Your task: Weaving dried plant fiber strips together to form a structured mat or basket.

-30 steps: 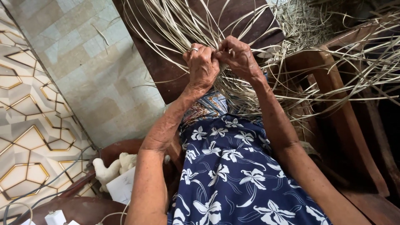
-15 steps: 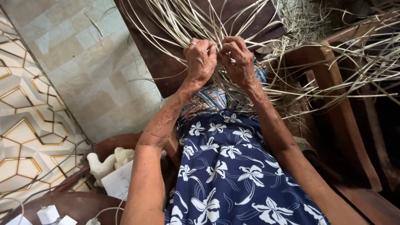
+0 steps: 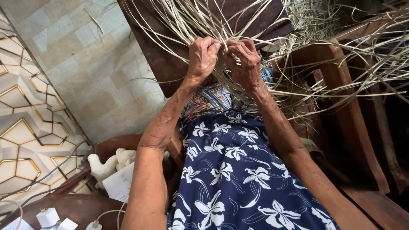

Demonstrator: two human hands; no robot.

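Near the lap, the blue flowered dress [image 3: 238,179]; above it, left hand [image 3: 203,57] & right hand [image 3: 242,61] meet, each grip pinched on pale straw strips [image 3: 221,76] over the knees. Woven part prob. small, mostly hidden; many loose strips [image 3: 341,64] fan out unwoven beyond.

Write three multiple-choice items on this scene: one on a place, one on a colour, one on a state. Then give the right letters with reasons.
1. Where is the white soft toy?
A. lower left, beside the left arm
B. on top of the strips
C. on the right wooden frame

2. What colour is the flowered skirt?
A. red
B. dark blue with white flowers
C. plain green

3. How are the left hand and right hand?
A. flat on the lap
B. far apart
C. close together, fingers pinching pale strips

Answers: 1 A, it lies low at the left; 2 B, white blooms on blue; 3 C, both hands are closed on strips.
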